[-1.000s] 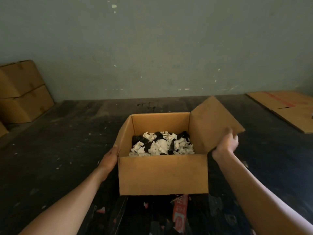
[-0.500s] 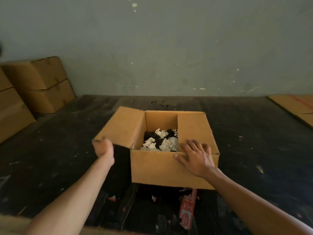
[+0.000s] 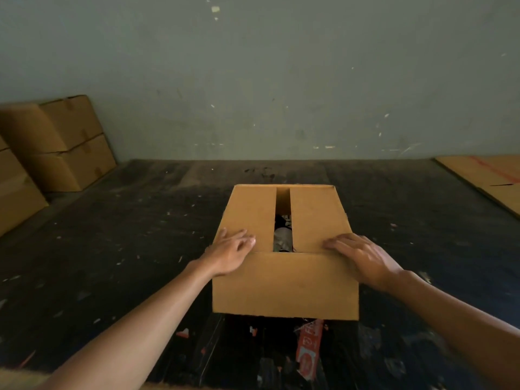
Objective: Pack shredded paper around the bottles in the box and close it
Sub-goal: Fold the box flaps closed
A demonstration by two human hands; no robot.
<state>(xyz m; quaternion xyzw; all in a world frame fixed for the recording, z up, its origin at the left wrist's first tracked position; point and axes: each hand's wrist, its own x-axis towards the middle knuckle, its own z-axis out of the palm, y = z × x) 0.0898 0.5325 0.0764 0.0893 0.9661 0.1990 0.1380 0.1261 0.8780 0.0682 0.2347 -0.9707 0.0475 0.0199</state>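
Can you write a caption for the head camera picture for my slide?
Left hand and right hand press two flaps down on the cardboard box, shredded paper showing through the gap.

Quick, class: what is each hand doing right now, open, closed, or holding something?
Left hand: open, fingers resting on the left flap.
Right hand: open, flat on the right flap.

Mostly hidden contents
Folded flaps [image 3: 318, 218] cover the box's [image 3: 284, 285] inside; only a dim sliver of shredded paper [image 3: 282, 235] shows.
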